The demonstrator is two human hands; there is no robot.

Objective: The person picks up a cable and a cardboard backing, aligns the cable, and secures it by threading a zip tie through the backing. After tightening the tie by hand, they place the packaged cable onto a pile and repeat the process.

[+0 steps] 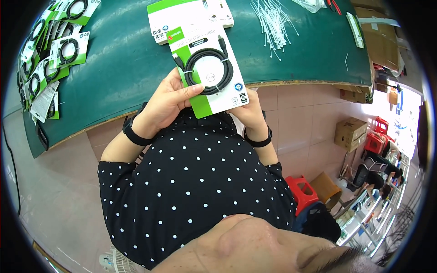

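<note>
left of the held card (210, 68), bare table (120, 59) leaves wide passage as far as the heaped packs (67, 51), which block the far left. beyond the card, the stack (189, 16) stands in the way. a narrower gap separates it from the ties (275, 25); to their right the table opens again, broken by a loose tie (346, 62), up to the strip (355, 30).

Table (118, 66) across upper frame. On it: packs (68, 51) heaped upper left; cards (186, 13) stacked top centre; ties (274, 22) right of these. Frame centre: held pack (210, 75) before cards (overlapping them in view), left hand (175, 98) at its left edge, right hand (251, 110) at lower right. Mid-right: carton (350, 134); stool (301, 191) below left.
</note>
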